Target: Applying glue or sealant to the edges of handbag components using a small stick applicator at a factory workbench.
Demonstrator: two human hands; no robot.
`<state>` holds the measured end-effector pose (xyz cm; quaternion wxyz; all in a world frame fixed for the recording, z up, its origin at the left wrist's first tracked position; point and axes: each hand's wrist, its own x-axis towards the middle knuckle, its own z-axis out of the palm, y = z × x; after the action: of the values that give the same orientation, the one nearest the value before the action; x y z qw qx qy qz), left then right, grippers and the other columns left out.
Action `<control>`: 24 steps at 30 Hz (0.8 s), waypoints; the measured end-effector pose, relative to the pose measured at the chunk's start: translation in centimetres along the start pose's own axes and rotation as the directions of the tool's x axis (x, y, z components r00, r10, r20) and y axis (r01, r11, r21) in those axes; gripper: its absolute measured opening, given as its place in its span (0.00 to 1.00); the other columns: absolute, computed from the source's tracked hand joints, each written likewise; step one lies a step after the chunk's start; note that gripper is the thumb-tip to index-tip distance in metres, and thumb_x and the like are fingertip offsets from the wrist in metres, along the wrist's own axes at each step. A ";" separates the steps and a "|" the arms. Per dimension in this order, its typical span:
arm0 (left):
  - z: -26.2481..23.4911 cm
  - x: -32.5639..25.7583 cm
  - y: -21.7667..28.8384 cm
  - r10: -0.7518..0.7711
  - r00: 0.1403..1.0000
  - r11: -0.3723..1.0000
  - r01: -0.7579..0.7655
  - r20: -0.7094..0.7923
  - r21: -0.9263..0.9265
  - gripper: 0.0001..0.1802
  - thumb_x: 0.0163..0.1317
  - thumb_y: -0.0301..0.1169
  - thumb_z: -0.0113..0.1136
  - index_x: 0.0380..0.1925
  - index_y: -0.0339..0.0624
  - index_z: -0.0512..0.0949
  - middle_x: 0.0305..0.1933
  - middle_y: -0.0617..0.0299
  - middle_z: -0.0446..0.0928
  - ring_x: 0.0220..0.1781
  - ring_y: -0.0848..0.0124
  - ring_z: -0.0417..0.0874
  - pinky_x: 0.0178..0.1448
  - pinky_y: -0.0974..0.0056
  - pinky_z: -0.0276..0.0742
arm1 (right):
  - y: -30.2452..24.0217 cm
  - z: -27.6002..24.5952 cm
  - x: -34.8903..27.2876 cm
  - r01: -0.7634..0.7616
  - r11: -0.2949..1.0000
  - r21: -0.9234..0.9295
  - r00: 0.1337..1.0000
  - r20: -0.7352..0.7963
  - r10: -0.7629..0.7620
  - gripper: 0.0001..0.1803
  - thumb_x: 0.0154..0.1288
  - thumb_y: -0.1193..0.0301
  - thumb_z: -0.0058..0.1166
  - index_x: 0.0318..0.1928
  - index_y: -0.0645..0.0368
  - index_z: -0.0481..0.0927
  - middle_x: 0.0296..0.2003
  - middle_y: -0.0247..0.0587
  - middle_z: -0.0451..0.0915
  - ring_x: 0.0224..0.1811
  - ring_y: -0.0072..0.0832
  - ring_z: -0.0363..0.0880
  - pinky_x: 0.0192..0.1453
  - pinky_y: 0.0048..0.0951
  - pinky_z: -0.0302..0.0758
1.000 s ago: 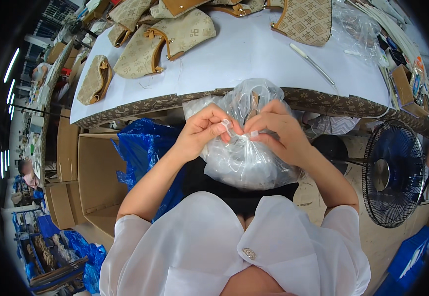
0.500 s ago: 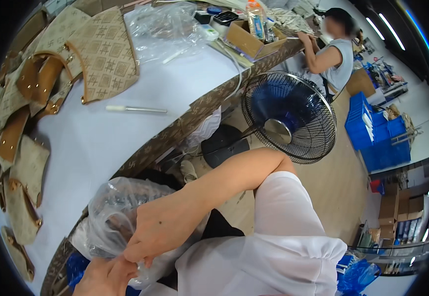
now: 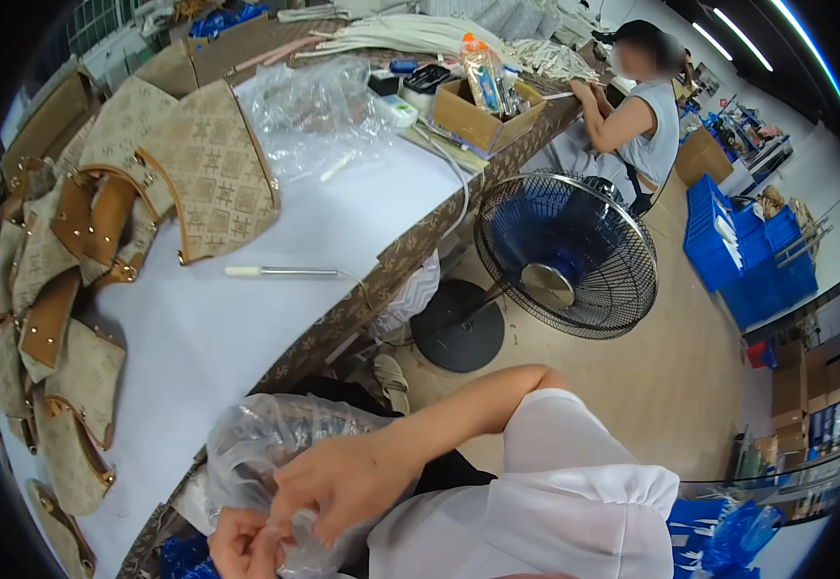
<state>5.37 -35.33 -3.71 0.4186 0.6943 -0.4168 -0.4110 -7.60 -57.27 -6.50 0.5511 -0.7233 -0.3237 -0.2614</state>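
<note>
A clear plastic bag (image 3: 256, 444) stuffed with small items sits in my lap at the lower left. My right hand (image 3: 343, 482) pinches the bag's gathered top, fingers closed on the plastic. My left hand (image 3: 237, 542) grips the same bunched plastic from below, partly cut off by the frame edge. A white sleeve (image 3: 555, 492) covers my right upper arm. Several beige patterned bag pieces with tan leather trim (image 3: 188, 164) lie on the white table (image 3: 246, 328) to my left.
A thin white tool (image 3: 280, 272) lies on the table. A black floor fan (image 3: 567, 256) stands close on the right. A cardboard box (image 3: 483, 114) and loose plastic wrap (image 3: 319, 111) sit farther back. A seated person (image 3: 637, 106) works at the far end. Blue crates (image 3: 753, 261) stand beyond.
The view has swung from facing the table to looking right toward the fan. Both hands have stayed on the plastic bag's top throughout.
</note>
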 end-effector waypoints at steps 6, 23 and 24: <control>3.1 1.1 -2.6 0.053 0.880 0.998 -0.068 -0.471 -0.014 0.08 0.58 0.24 0.66 0.34 0.37 0.76 0.25 0.71 0.73 0.26 0.85 0.70 0.27 0.74 0.61 | 0.2 3.9 1.5 0.083 0.985 -0.153 0.961 -0.248 -0.119 0.06 0.55 0.73 0.65 0.30 0.58 0.80 0.37 0.35 0.71 0.35 0.32 0.70 0.36 0.31 0.68; 3.5 0.4 -1.8 0.055 0.870 0.949 -0.198 -0.490 -0.245 0.06 0.65 0.21 0.58 0.39 0.33 0.81 0.27 0.67 0.76 0.23 0.81 0.68 0.31 0.75 0.64 | -1.9 1.1 2.6 -0.410 0.912 -0.019 0.910 -0.068 0.408 0.06 0.58 0.75 0.60 0.37 0.62 0.80 0.35 0.40 0.72 0.36 0.29 0.76 0.36 0.30 0.74; 3.8 0.6 -1.6 0.062 0.876 0.948 -0.201 -0.478 -0.245 0.05 0.65 0.21 0.58 0.39 0.34 0.80 0.27 0.67 0.76 0.23 0.81 0.69 0.31 0.75 0.65 | -2.0 1.0 2.4 -0.400 0.917 -0.008 0.916 -0.046 0.399 0.06 0.58 0.75 0.60 0.37 0.62 0.80 0.35 0.40 0.72 0.36 0.29 0.76 0.36 0.30 0.74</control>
<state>2.44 -36.34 -6.55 0.6296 0.6738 -0.2870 -0.2591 -7.47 -55.54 -3.73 0.5933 -0.7732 -0.1549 -0.1619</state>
